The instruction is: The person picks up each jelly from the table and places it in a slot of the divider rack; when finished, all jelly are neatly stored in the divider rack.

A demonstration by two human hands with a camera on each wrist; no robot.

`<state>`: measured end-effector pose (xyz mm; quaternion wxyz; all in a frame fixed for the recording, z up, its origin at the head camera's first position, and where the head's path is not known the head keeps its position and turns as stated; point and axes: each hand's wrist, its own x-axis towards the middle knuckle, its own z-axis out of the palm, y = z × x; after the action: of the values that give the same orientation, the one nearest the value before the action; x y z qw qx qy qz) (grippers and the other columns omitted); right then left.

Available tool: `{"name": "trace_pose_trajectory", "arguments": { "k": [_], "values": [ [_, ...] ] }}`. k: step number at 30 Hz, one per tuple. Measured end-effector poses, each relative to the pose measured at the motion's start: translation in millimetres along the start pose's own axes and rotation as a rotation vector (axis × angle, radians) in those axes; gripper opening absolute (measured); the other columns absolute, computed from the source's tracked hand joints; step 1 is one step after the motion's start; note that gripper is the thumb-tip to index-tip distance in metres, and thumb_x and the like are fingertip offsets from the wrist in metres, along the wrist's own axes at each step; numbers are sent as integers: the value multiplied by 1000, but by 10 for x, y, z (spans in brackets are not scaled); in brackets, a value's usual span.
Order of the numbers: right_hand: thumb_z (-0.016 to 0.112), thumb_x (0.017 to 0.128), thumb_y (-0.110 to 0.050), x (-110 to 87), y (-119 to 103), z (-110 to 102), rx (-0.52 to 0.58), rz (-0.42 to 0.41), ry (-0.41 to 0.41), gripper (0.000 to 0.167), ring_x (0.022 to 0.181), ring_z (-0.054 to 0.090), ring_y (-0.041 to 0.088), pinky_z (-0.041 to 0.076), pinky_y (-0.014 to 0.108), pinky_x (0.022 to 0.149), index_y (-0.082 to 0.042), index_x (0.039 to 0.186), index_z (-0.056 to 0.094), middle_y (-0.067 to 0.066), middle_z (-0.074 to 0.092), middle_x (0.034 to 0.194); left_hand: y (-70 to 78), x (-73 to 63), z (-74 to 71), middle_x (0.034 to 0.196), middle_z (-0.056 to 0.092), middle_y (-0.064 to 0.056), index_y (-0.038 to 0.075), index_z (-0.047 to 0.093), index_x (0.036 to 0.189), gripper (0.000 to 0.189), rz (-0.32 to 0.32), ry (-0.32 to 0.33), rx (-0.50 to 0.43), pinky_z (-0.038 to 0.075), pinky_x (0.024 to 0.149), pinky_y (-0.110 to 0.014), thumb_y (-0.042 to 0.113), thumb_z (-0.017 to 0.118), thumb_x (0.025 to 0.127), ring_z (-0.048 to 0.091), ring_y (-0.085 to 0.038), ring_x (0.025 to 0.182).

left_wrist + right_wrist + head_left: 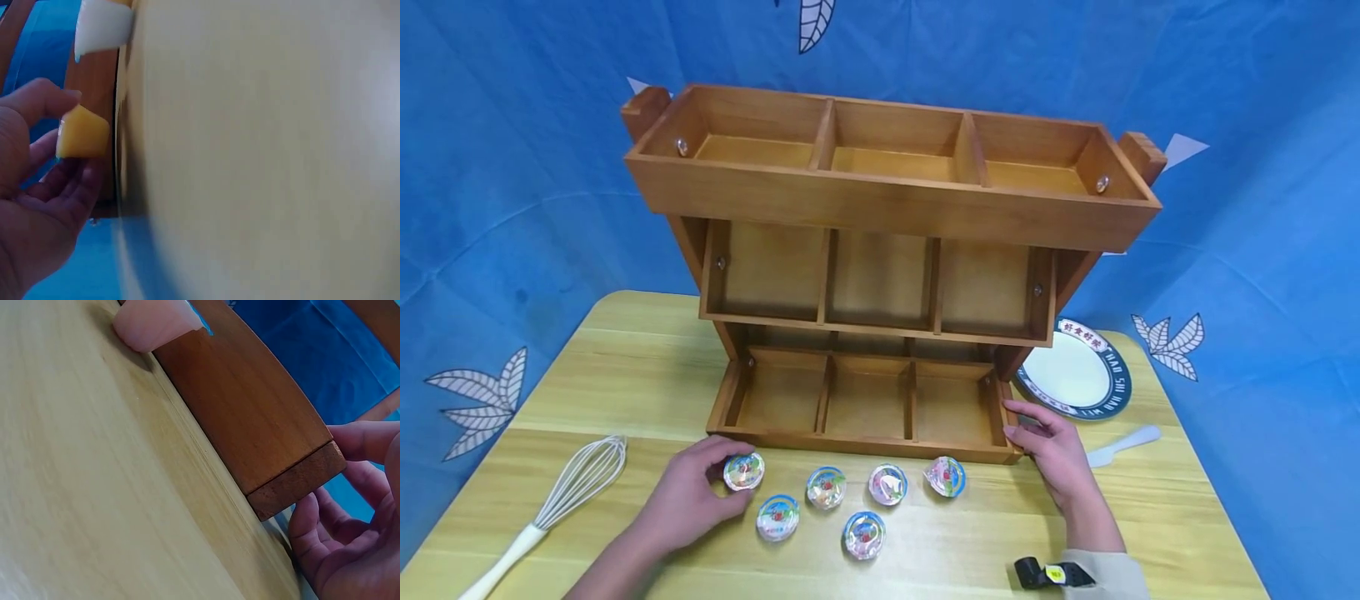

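My left hand (688, 492) curls its thumb and fingers round a small jelly cup (743, 472) with a printed lid, at the shelf's front left. In the left wrist view that cup (83, 132) is yellow. My right hand (1060, 450) holds the front right corner of the bottom tray of a three-tier wooden shelf (865, 450), fingers on either side of the board end. Other jelly cups lie before the shelf: one (777, 517) closest to the left hand, then others (826, 487), (888, 484), (864, 535) and a pink-looking one (945, 477).
Each shelf tier has three bare compartments. A white whisk (580, 483) lies at the left of the table (970, 558). Behind the right hand are a blue-rimmed plate (1067, 375) and a white plastic knife (1123, 446). A blue cloth (1247, 208) hangs behind.
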<state>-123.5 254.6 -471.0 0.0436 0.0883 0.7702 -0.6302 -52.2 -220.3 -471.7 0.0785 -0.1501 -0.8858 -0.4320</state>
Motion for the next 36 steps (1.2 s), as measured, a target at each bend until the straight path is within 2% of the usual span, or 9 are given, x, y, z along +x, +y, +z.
{"name": "trace_pose_trajectory", "arguments": {
  "k": [4,11,19,25,27,32,36],
  "values": [
    [68,93,-4,0,12,-10,3,2,-4,44,105,52,20,50,25,80,-1,136,60,9,52,138,56,43,-59,108,66,5,9,72,110,56,41,-6,28,56,78,-27,-5,90,59,64,-13,91],
    [68,93,-4,-3,28,-12,10,-9,-12,44,103,54,19,51,25,79,0,136,60,10,50,139,127,172,-130,109,66,1,10,70,112,55,101,-55,-188,57,79,-28,-14,84,64,65,-19,91],
    [69,93,-3,-9,46,-8,6,-27,-18,43,101,55,19,51,25,78,1,134,60,12,51,137,159,400,-136,109,65,-3,9,68,114,53,87,-51,-302,55,82,-25,-17,79,69,62,-23,95],
    [69,92,-3,3,42,-30,-13,-43,-23,43,106,53,21,51,24,81,1,134,60,11,50,138,176,598,-60,109,65,-6,6,69,114,48,33,-15,-332,54,86,-26,-15,79,72,62,-23,97],
    [69,92,-4,1,49,-31,-23,-51,-22,41,105,53,21,51,24,81,1,132,61,9,51,137,182,662,-33,109,65,-9,4,69,115,46,4,-5,-352,55,83,-26,-13,79,73,63,-24,95],
    [69,92,-5,7,68,-26,-33,-59,-26,40,102,52,23,50,25,77,0,131,62,9,51,135,159,845,20,108,63,-18,-2,66,115,43,-115,10,-412,56,73,-26,-12,77,75,65,-26,90],
    [69,93,-7,4,57,-27,-52,-54,-28,41,101,50,24,49,25,76,0,133,61,10,50,137,131,1007,83,106,63,-20,-4,65,114,41,-236,48,-397,56,69,-25,-7,77,75,64,-25,88]
  ]
}}
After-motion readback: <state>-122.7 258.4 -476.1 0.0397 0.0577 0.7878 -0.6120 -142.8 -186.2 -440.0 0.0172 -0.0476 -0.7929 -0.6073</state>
